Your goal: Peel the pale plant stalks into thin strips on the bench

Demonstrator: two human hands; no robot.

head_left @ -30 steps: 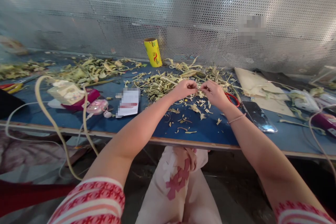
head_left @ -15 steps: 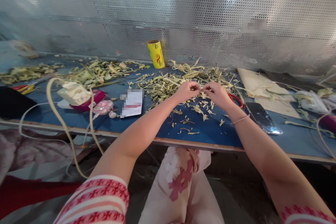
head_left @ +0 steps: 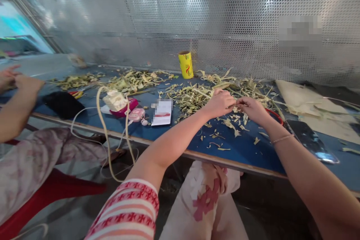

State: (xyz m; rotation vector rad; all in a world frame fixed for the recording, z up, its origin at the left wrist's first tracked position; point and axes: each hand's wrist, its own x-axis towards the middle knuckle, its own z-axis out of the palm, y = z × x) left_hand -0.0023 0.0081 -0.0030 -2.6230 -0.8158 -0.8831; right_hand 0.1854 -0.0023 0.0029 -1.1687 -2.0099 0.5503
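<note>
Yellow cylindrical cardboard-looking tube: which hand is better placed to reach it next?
Probably the left hand: it is nearer the tube than the right hand; whether either holds something is unclear.

Curled plant scraps (head_left: pixel 194 99), yellowish green, heaped

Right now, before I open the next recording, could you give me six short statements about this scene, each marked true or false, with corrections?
1. Shrivelled plant pieces lie heaped on the blue tabletop. True.
2. The left hand and right hand are far apart. False: their fingertips are close together.
3. The yellow tube lies on its side. False: it stands on end.
4. A bracelet circles the left wrist. False: it is on the right wrist.
5. A dark-screened smartphone lies to the right of the right wrist. True.
6. Another person's hand shows toward the left edge. True.
</note>
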